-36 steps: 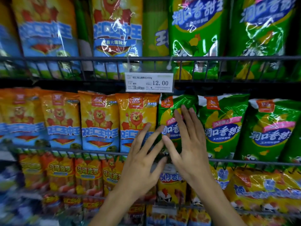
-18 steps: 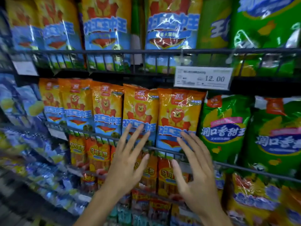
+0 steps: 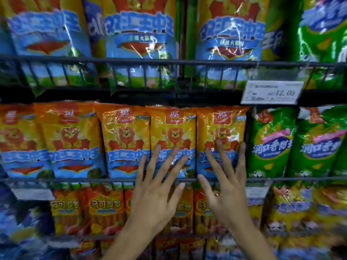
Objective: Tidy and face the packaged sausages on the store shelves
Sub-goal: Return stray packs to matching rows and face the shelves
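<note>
the shelves (image 3: 169, 62) fill the whole view, wire rails across the front of each tier, and as far as i can judge the facing is well along but not finished. the top tier holds big blue-and-yellow bags (image 3: 139, 40) standing behind its rail, with green ones at the right edge. the middle tier holds a row of orange lion packs (image 3: 71, 139) side by side, labels forward and upright, then green packs (image 3: 272, 143) toward the right edge; these look fairly even, though the two orange packs in front of me are what i'd say is the step in hand. the lower tier holds smaller orange sausage packs (image 3: 105, 207), and the blurred stock at the bottom left and right corners i cannot read, so that part may be left to do. a price tag (image 3: 272, 92) hangs on the top tier's front near the right. my left hand (image 3: 155, 196) is released, fingers spread and straight, over one orange pack (image 3: 172, 128); my right hand (image 3: 225, 192) is likewise released and spread over the last orange pack (image 3: 221, 124). whether the fingertips press the film or hover just off it i cannot tell.
</note>
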Tool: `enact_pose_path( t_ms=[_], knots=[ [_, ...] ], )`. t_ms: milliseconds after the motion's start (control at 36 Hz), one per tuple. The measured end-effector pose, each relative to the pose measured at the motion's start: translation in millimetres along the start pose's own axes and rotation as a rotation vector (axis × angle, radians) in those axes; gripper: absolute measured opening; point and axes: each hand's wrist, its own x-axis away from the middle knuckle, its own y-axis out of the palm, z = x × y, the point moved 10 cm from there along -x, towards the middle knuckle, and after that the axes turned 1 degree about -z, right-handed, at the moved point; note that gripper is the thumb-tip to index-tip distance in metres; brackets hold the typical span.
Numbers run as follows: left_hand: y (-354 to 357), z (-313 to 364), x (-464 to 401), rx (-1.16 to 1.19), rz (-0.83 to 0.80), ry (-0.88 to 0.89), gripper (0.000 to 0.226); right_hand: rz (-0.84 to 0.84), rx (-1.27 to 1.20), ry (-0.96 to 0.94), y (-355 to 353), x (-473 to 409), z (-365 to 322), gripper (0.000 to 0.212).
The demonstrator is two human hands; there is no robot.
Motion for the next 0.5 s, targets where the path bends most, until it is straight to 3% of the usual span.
enact_pose_path(
  t_ms=[194, 306, 500],
  knots=[
    [-3, 0, 0, 0.081, 0.012, 0.027, 0.067, -0.016, 0.026, 0.021, 0, 1, 3, 0.066],
    [-6, -14, 2, 0.171, 0.050, -0.058, 0.069, -0.023, 0.041, 0.012, 1, 1, 5, 0.068],
    [-7, -22, 4, 0.040, 0.001, -0.057, 0.067, -0.007, 0.014, -0.005, 0, 0, 4, 0.066]
  ],
)
